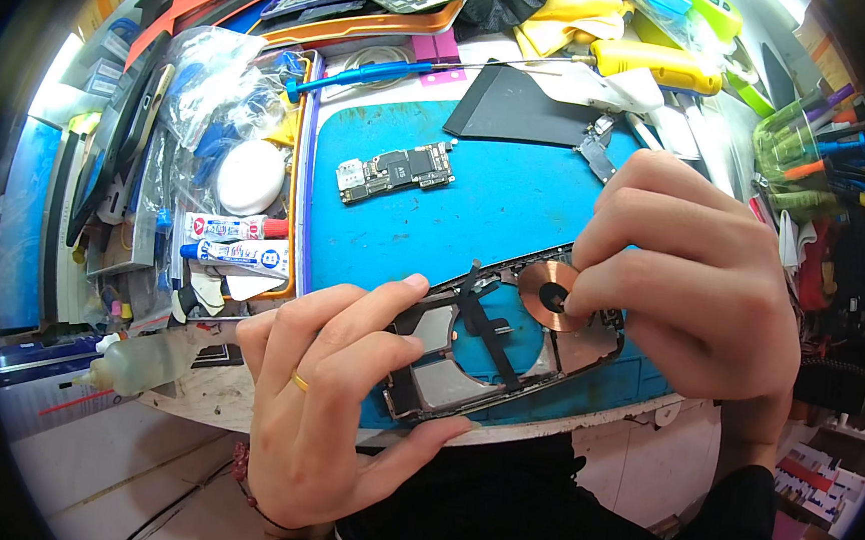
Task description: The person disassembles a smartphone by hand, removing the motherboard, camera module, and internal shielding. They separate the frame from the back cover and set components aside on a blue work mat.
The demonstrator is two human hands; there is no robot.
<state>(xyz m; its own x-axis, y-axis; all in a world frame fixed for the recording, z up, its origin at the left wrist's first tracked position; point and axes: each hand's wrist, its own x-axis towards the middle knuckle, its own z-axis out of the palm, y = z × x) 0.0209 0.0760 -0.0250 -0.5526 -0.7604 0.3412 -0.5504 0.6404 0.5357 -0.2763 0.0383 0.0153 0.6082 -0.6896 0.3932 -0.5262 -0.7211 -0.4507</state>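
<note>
A phone frame (445, 383) lies tilted at the near edge of the blue work mat (374, 251), its inside facing up. My left hand (329, 393), with a ring on one finger, grips its left end between thumb and fingers. Toward the other end sits a round copper wireless charging coil (539, 300) with a dark centre. Closed in a pinch, my right hand (688, 268) has its fingertips on the coil's right side and middle, hiding part of it. Black flex strips (489, 329) cross the frame's round opening. Farther back on the mat rests a phone logic board (394, 172).
A tray (304, 176) at the left holds glue tubes (238, 254) and a white round lid (249, 177). Behind the mat lie a blue screwdriver (366, 73), a dark flat panel (524, 106) and a yellow-handled tool (657, 65). A squeeze bottle (145, 365) lies at the near left.
</note>
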